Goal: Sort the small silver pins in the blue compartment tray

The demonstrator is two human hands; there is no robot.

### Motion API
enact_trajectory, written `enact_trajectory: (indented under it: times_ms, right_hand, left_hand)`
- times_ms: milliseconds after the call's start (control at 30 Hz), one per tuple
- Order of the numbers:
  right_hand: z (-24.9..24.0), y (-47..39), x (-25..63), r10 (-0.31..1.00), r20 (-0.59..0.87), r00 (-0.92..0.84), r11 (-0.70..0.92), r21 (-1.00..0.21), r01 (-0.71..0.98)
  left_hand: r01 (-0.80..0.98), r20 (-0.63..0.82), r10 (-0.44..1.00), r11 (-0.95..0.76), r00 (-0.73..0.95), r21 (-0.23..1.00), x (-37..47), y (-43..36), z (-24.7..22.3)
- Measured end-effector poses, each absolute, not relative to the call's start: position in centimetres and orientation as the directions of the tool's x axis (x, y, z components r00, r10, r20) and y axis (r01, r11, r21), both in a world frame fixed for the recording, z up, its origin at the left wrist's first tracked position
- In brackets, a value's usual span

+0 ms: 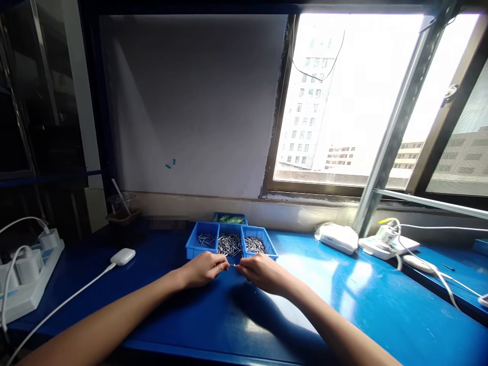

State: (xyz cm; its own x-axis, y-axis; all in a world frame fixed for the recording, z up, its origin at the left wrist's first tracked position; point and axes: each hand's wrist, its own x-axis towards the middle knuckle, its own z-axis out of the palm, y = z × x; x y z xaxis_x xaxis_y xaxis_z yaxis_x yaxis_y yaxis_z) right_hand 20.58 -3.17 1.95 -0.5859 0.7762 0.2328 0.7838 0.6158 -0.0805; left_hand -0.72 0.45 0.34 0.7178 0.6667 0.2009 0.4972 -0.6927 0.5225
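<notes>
My left hand (208,268) is closed in a pinch in front of the blue bins. Facing it, my right hand (259,272) is pinched too. A small thin metal piece (232,265) spans the narrow gap between the fingertips; its ends are hidden in the fingers, so I cannot tell whether it is one piece or two. Just behind the hands, a left blue bin (192,250) holds some slim metal pins (206,239). Many more metal pins (229,245) fill the middle bin, and a right blue bin (272,248) holds similar metal pieces (254,245).
Behind these bins is another blue bin (217,218) with green packets (231,219). A white case (122,256) on a cable lies left on the blue table (171,325). Power strips (34,279) stand at both sides. A white packet (337,238) and plastic cup (124,205) sit near the wall.
</notes>
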Motion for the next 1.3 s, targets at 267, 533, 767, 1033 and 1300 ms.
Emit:
enact_trajectory:
  times_ms: [267, 533, 767, 1033, 1300]
  right_hand:
    - [2.8, -3.2, 20.8, 0.818, 0.265, -0.511, 0.564, -0.191, 0.803]
    - [1.8, -3.2, 20.4, 0.837, 0.226, -0.498, 0.541, -0.203, 0.816]
    - [1.7, -3.0, 20.4, 0.848, 0.247, -0.469, 0.514, -0.166, 0.842]
    - [1.7, -3.8, 19.8, 0.816, 0.167, -0.553, 0.576, -0.313, 0.755]
    - [1.8, -3.3, 20.4, 0.83, 0.212, -0.516, 0.558, -0.327, 0.763]
  left_hand:
    - [0.496, 0.246, 0.654, -0.723, 0.715, 0.481, -0.8, 0.5, 0.3]
    - [0.48, 0.242, 0.662, -0.705, 0.709, 0.522, -0.5, 0.3, 0.7]
    - [0.502, 0.322, 0.621, -0.776, 0.715, 0.381, -0.8, 0.3, 0.4]
    - [0.42, 0.455, 0.425, -0.9, 0.782, 0.117, -1.0, 0.2, 0.5]
    - [0.528, 0.32, 0.502, -0.849, 0.803, 0.007, -1.0, -0.1, 0.9]
